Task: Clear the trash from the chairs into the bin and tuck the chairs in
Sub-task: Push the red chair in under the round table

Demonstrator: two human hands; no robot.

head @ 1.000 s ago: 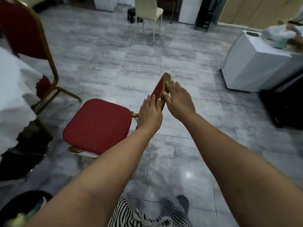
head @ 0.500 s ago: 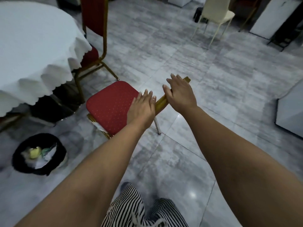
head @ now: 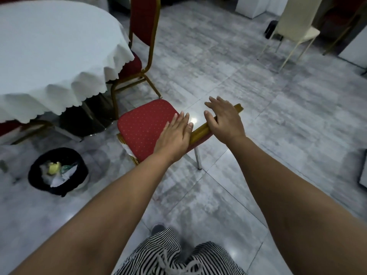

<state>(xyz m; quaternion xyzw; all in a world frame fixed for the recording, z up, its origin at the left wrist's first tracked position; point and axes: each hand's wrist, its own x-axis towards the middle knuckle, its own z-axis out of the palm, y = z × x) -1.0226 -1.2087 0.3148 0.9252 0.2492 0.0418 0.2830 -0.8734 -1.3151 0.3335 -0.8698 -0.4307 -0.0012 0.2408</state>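
Note:
A red chair with a gold frame stands on the floor just in front of me, its seat pointing toward the round table. My left hand lies flat with straight fingers on the top rail of its backrest. My right hand rests on the same gold rail further right, fingers stretched out over it. A black bin holding crumpled paper and a yellow scrap stands on the floor to the left of the chair. The seat has nothing on it.
A second red chair is tucked under the white tablecloth behind. A cream chair stands at the far right, a white cabinet beyond it. Grey tiled floor lies open to my right. My striped trousers show at the bottom.
The chair has swung round so its seat now faces the table, and the view has turned left to show table and bin. Both hands stayed on the backrest rail, fingers now flatter.

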